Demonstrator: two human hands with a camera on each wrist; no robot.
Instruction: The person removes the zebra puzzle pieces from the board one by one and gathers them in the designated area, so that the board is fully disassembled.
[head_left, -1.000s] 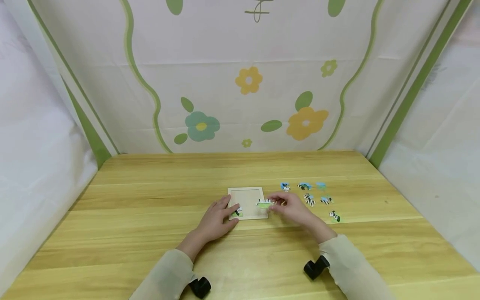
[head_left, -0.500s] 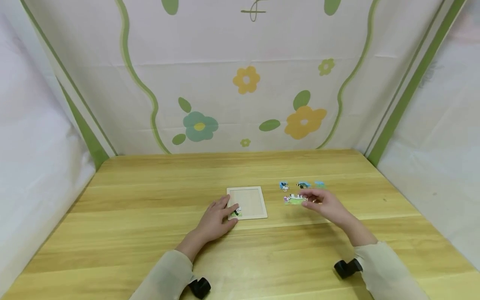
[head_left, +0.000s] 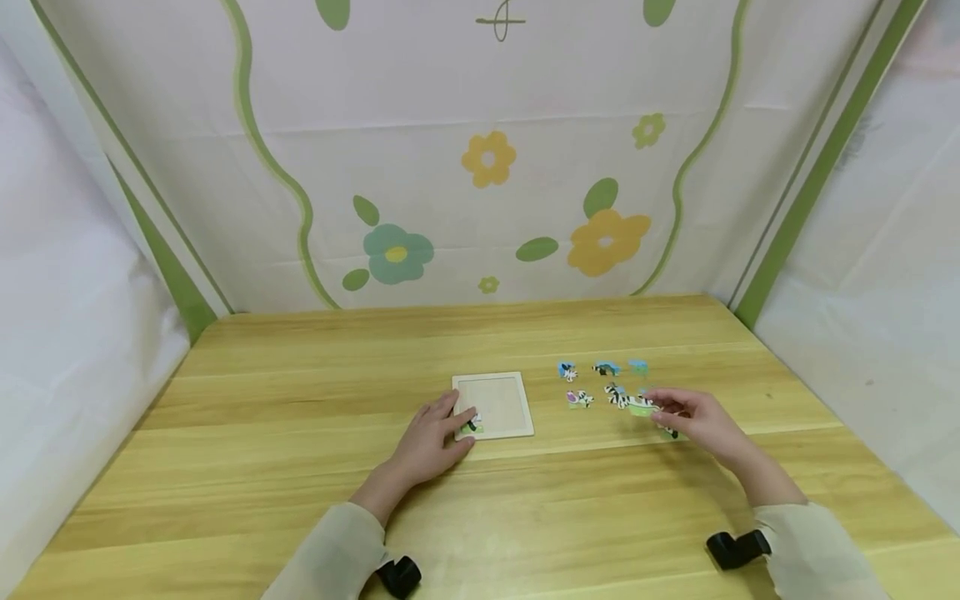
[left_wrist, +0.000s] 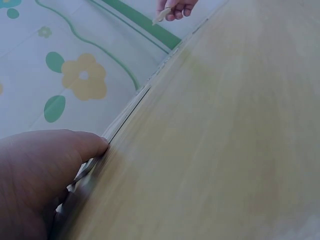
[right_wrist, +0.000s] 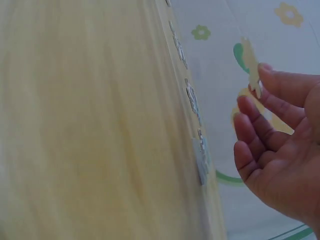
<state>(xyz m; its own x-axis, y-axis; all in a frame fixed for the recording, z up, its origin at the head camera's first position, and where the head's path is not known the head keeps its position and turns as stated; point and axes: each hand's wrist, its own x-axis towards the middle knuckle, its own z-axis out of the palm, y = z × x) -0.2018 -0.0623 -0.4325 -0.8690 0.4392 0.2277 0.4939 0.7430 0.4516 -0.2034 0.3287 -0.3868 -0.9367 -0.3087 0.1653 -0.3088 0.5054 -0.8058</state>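
Observation:
My left hand (head_left: pixel 426 440) rests on the left side of a square wooden puzzle tray (head_left: pixel 501 402), its thumb at the front edge. Inside the tray's near left corner lies one puzzle piece (head_left: pixel 473 424), partly under a finger. My right hand (head_left: pixel 697 422) pinches another puzzle piece (head_left: pixel 641 407), striped black and white over green, between thumb and index finger. The right wrist view shows the held piece (right_wrist: pixel 251 65) edge-on, raised above the table, the other fingers loosely curled. Below it a panda-like piece (head_left: pixel 670 432) is partly hidden by the hand.
Several loose puzzle pieces lie right of the tray: a blue and white one (head_left: pixel 567 372), a dark and blue one (head_left: pixel 606 368), a blue-green one (head_left: pixel 638 367), a purple-marked one (head_left: pixel 580 399) and a striped one (head_left: pixel 616 395). A flowered cloth (head_left: pixel 420 167) stands behind the table (head_left: pixel 300 467).
My right hand has carried the pinched piece from over the tray's right edge rightward, over the loose pieces. The left hand has stayed on the tray.

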